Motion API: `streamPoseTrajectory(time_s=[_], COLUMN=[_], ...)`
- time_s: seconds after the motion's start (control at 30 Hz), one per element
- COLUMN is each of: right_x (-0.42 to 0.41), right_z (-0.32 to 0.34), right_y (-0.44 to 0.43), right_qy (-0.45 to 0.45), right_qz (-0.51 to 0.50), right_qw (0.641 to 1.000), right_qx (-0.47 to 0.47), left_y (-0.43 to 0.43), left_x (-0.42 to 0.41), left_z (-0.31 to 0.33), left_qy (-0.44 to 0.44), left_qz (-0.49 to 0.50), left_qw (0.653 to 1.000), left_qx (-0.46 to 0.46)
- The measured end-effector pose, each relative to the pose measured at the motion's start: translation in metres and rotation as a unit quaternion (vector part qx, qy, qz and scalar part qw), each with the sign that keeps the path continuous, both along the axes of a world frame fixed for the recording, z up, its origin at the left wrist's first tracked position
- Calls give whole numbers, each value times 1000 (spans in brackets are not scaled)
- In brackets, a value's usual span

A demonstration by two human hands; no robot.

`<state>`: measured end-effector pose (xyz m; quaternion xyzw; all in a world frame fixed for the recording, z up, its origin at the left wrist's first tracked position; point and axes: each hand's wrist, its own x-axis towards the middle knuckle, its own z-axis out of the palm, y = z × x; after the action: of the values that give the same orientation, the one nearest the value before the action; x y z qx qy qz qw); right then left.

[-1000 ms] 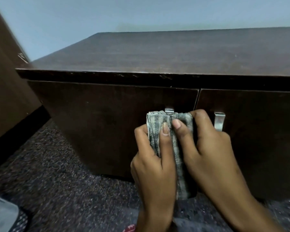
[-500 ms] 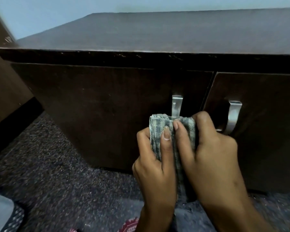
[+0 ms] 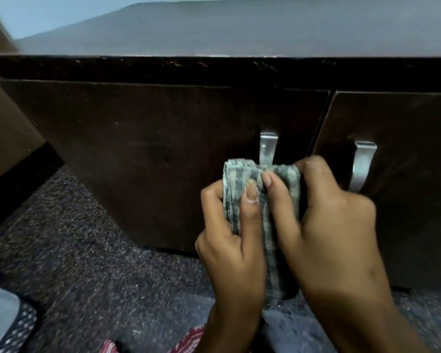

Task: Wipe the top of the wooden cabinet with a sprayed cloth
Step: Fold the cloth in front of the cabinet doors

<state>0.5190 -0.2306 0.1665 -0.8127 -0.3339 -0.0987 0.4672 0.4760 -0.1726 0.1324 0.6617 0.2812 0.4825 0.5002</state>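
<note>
From the head camera, the person looks down at both hands held close together in front of a dark wooden cabinet (image 3: 163,149). A folded grey-green striped cloth (image 3: 239,179) stands upright between them, its top edge level with the lower part of the left door's metal handle (image 3: 267,149) and its lower end hanging down between the wrists.

The left hand (image 3: 229,250) wraps the cloth's left side: the thumb lies straight up along the front face of the fabric, and the other fingers curl round behind the folded edge. The right hand (image 3: 326,233) takes the right side, with its thumb pressed on the front of the cloth right beside the left thumb, the two thumb tips nearly touching, and its index finger hooked over the top right corner. The remaining right fingers are tucked behind the cloth, so how they sit cannot be told. Both hands are closed on the cloth, pinching it between thumb and fingers.

The cabinet top (image 3: 239,31) spreads across the upper part of the view, well above the cloth, and nothing touches it. Its front edge shows small pale chips. Two doors meet at a narrow gap; a second metal handle (image 3: 362,166) sits on the right door, just behind the right hand. The floor is dark speckled carpet (image 3: 87,263). At the lower left corner is a grey, dotted object (image 3: 8,324), probably fabric, though blur makes it hard to say.
</note>
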Motion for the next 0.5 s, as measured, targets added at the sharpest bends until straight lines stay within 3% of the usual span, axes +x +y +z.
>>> streamPoseTrajectory(time_s=[0.17,0.5], right_x=[9,2], right_z=[25,17], right_y=[5,1], right_qy=[14,62], right_qz=[4,17], right_qw=[1000,998], right_qx=[7,-15], left_y=[8,-1], left_x=[4,3], left_z=[8,-8], left_qy=[-1,-2], left_qz=[9,47], left_qw=[999,998], left_qx=[51,39])
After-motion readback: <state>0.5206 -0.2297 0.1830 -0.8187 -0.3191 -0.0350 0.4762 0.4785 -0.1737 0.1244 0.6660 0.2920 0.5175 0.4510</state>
